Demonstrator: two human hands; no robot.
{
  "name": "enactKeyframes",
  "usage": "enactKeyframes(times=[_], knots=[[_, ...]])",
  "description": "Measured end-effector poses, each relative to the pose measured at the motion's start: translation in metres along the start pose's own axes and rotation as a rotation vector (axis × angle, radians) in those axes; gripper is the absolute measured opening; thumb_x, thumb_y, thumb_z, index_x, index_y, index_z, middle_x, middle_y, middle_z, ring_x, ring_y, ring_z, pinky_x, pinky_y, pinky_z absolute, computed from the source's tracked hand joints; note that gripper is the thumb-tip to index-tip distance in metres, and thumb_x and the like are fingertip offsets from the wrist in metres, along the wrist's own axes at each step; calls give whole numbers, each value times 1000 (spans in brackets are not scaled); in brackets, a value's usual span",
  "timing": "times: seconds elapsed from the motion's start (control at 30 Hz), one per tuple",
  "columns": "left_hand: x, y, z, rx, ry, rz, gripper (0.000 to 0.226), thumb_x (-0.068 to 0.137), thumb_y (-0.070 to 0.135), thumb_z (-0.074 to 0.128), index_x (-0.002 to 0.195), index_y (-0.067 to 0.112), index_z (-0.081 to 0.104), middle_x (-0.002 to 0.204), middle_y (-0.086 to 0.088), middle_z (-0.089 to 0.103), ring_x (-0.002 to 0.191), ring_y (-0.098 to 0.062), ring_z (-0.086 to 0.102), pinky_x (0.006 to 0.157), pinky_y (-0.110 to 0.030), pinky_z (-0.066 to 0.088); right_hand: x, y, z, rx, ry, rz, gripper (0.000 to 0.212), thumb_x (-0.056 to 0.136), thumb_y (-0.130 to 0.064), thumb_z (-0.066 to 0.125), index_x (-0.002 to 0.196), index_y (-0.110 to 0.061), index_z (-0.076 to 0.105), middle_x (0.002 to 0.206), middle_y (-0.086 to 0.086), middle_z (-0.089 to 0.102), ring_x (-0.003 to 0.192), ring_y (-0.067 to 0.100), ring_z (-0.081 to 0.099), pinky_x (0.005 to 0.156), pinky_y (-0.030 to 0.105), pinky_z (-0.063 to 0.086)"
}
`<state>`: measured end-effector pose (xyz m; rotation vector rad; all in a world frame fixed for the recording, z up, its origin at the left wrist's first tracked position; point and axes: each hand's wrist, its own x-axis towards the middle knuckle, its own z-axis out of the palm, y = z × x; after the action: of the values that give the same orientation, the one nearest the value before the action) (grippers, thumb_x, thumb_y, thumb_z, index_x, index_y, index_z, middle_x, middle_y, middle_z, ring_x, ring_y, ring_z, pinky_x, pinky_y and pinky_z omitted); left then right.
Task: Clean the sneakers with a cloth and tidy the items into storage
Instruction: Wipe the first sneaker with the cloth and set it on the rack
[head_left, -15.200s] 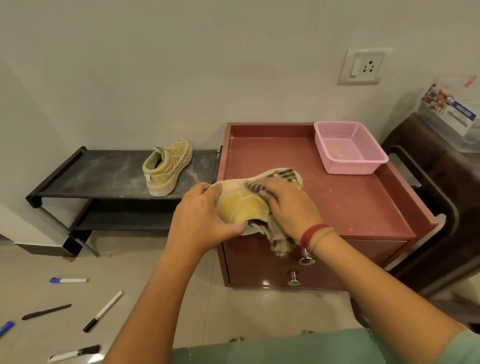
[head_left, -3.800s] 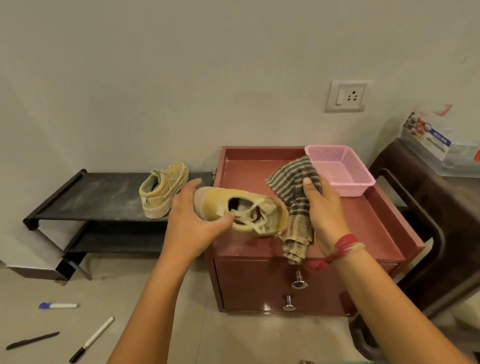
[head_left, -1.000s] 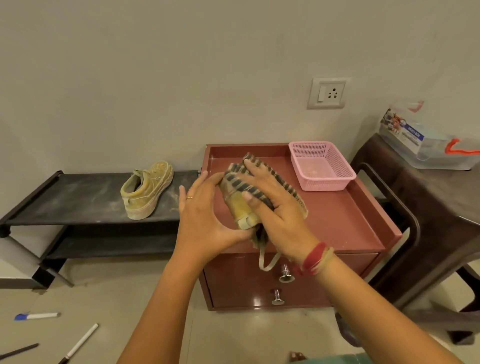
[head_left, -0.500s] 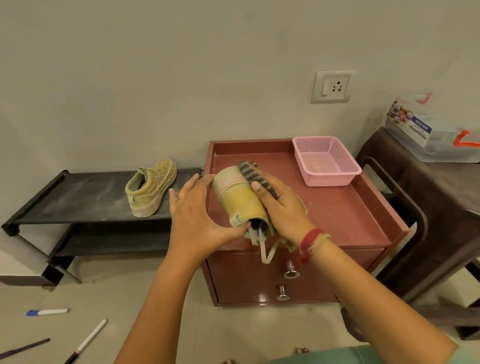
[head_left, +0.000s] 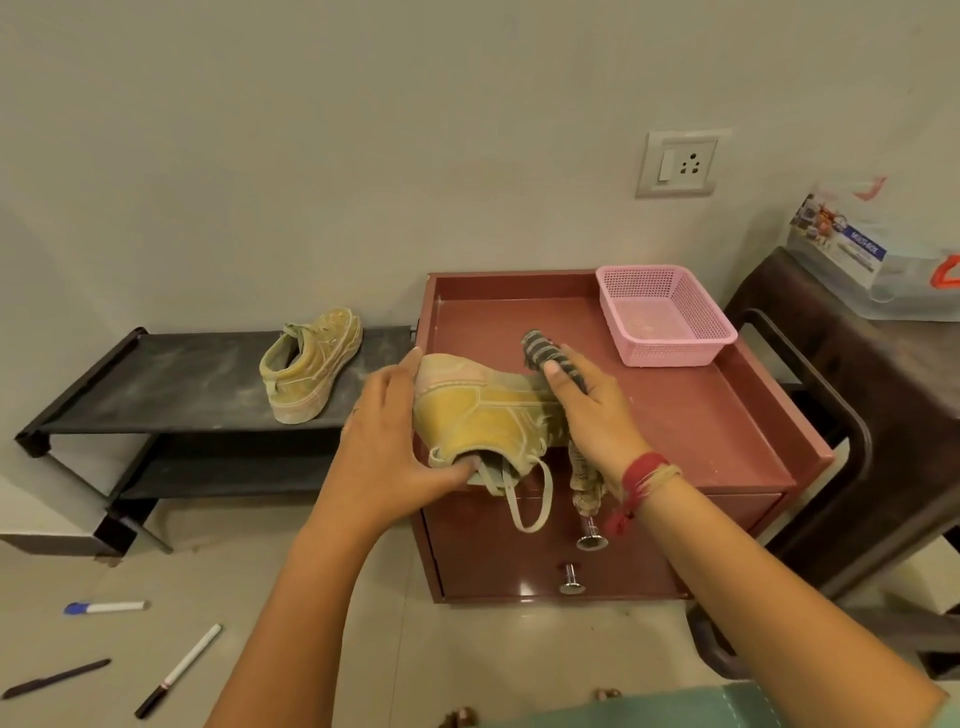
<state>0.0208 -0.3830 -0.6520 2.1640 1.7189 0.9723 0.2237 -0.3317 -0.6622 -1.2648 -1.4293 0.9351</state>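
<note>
Yellow sneaker (head_left: 478, 410) aloft, striped cloth (head_left: 538, 350) against it

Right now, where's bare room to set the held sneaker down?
Rack's top shelf, left of the other sneaker; cabinet top, left of and in front of the pink basket. Crowded: basket corner; floor at left, with pens.
</note>
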Motion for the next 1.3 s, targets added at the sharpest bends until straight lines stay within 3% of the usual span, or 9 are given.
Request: enactKeyframes(times=[0.07,0.2,0.33,0.53,0.7,0.87,0.97,1.1,1.3], knots=[[3,5,3,-79,18,-7,111,58,60,69,149,23,18,132,10,28,119,3,27,99,-22,33,-4,-9,6,-44,-83,-63,26,96,-29,49,120,-31,58,122,-4,62,114,12,56,103,41,42],[2,17,12,-191,47,36,100,55,49,66,143,21,27,126,7,31,118,-4,38,93,-13,37,-22,-22,16,-181,-256,-273,37,94,-36,47,130,-27,54,136,-12,51,127,0,43,109,19,30],[3,16,16,-149,27,56,106,53,58,70,142,18,29,127,5,30,117,-1,33,91,3,25,-9,-11,2,-382,-180,-203,41,94,-42,44,130,-24,54,133,-6,56,127,13,47,107,34,36],[2,15,13,-77,9,76,106,55,55,81,140,15,33,129,3,35,115,-1,35,93,1,25,-28,-15,14,-287,-316,-319,32,92,-44,44,123,-53,45,142,-20,39,135,-2,30,116,40,17],[-1,15,8,37,-7,42,114,50,65,78,142,17,32,132,2,38,121,-11,40,95,-23,38,-7,-7,7,-373,-187,-199,56,85,-60,36,129,-30,54,135,-7,53,130,11,41,111,47,28],[-2,16,6,154,-28,66,116,50,73,69,144,15,31,137,0,39,126,-19,43,89,-42,51,-19,-3,5,-351,-298,-320,37,92,-53,41,128,-49,48,141,-15,45,132,3,37,114,48,22],[-1,17,5,191,-31,43,117,51,67,77,145,16,29,139,0,38,128,-19,41,92,-41,49,1,1,-8,-582,-174,-165,38,95,-44,43,130,-32,53,141,-6,47,134,15,38,114,46,19],[-2,18,6,201,-7,45,112,53,62,79,144,17,32,137,1,40,125,-17,42,83,-37,50,-16,-9,-1,-354,-310,-291,36,94,-39,47,129,-33,52,141,-4,48,133,8,38,111,25,26],[-1,19,8,198,8,25,108,53,61,78,142,18,34,136,2,42,125,-17,43,83,-38,50,-2,-3,-9,-614,-203,-136,41,96,-42,42,135,-28,48,149,-3,36,140,16,27,116,44,17]])
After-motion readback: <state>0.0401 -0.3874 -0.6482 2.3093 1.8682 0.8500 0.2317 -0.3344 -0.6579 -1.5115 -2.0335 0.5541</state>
